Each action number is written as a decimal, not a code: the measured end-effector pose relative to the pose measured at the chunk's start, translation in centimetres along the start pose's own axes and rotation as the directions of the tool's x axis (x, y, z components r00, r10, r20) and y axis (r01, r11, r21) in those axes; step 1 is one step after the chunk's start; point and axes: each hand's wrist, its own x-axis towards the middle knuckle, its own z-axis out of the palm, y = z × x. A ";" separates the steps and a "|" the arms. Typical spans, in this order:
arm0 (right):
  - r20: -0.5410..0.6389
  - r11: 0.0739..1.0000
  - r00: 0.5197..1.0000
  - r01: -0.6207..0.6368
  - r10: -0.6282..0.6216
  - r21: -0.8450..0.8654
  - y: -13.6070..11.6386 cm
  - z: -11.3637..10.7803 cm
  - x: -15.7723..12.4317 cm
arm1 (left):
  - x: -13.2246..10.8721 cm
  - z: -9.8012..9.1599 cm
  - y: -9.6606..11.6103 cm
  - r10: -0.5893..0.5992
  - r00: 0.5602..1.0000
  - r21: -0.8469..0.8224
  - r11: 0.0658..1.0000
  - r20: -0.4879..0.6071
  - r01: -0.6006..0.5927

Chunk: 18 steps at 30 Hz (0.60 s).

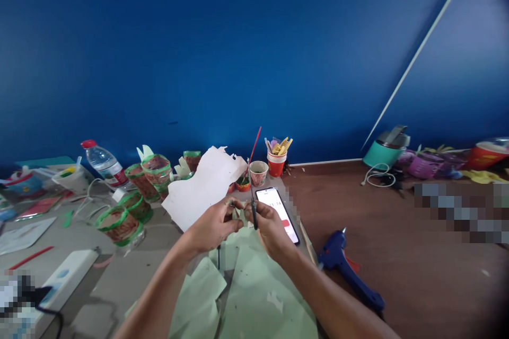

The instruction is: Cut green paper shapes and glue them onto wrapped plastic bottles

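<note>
At the middle of the view, my left hand (220,222) pinches a small pale green piece (238,216) between thumb and fingers. Close on its right, my right hand (270,225) is closed around a thin dark tool (253,206) that looks like scissors and points upward. Its fingertips are near the same green piece. Pale green sheets (258,286) lie beneath both wrists. A phone (274,209) with a lit screen rests just behind my right hand. Beyond my left hand is a large white sheet (204,183) with a ragged edge.
Green-rimmed brown cups (119,225) and a water bottle (105,164) stand at left, behind a white power strip (67,275). A red cup (277,163) holds small utensils. On the brown table at right lie a blue glue gun (350,273) and, farther back, a teal container (384,151).
</note>
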 end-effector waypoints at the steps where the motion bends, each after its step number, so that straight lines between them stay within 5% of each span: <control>1: 0.008 1.000 1.000 -0.010 0.009 0.026 -0.1 0.1 0.0 | 0.0 0.0 -0.1 -0.002 1.000 -0.007 1.000 -0.003 0.002; 18: 0.130 0.896 0.987 -0.142 0.095 0.421 -0.5 0.2 0.0 | 1.1 0.9 -0.2 -0.045 0.993 -0.190 0.981 -0.111 0.023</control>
